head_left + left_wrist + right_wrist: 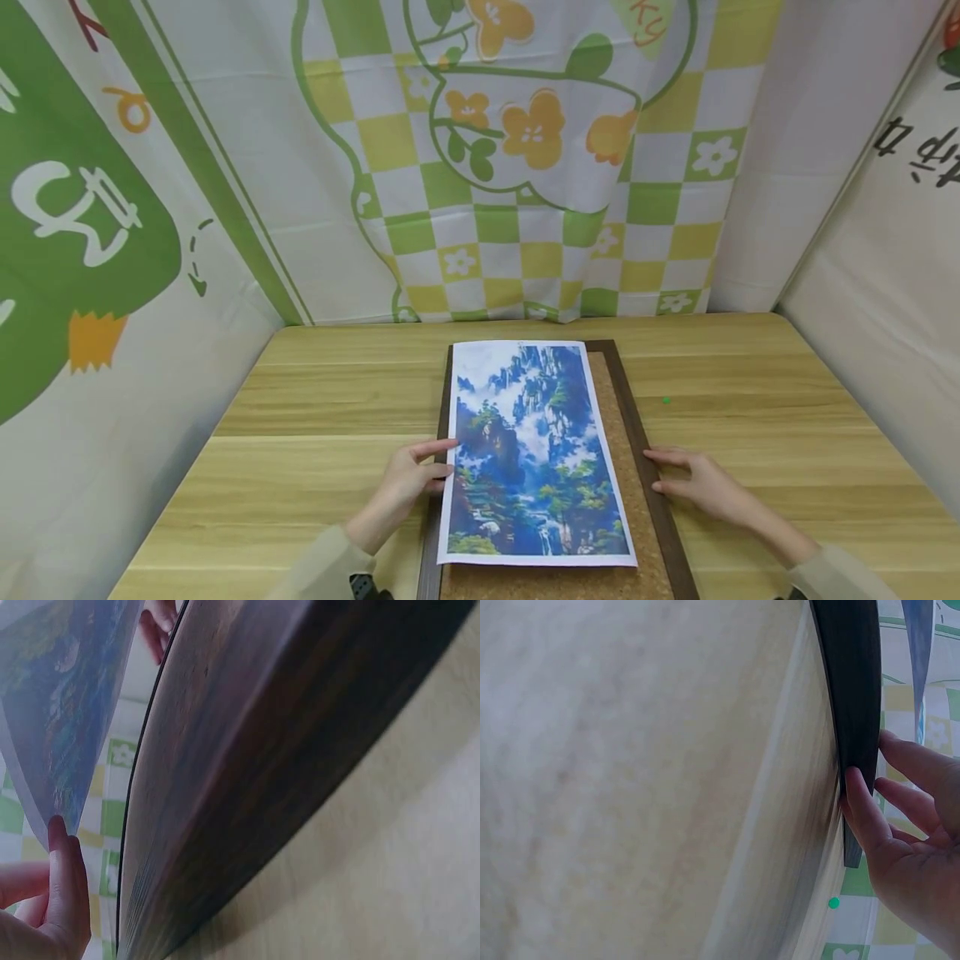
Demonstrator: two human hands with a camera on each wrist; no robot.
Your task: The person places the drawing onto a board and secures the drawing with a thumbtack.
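A landscape print (536, 458) of blue mountains, mist and a waterfall lies over a cork board (630, 467) with a dark brown wooden frame (633, 392). My left hand (401, 487) pinches the left edge of the print between fingers and thumb. In the left wrist view the print (67, 682) stands a little apart from the frame (247, 742). With finger and thumb, my right hand (705, 483) holds the frame's right side; in the right wrist view its fingertips (859, 784) rest about the dark frame bar (851, 690). The print hides most of the cork.
The board rests on a wood-grain table (322, 392). A white curtain with green and yellow checks (540, 225) hangs behind it, and printed cloth walls (82, 250) stand on both sides. A small green dot (666, 400) shows right of the board.
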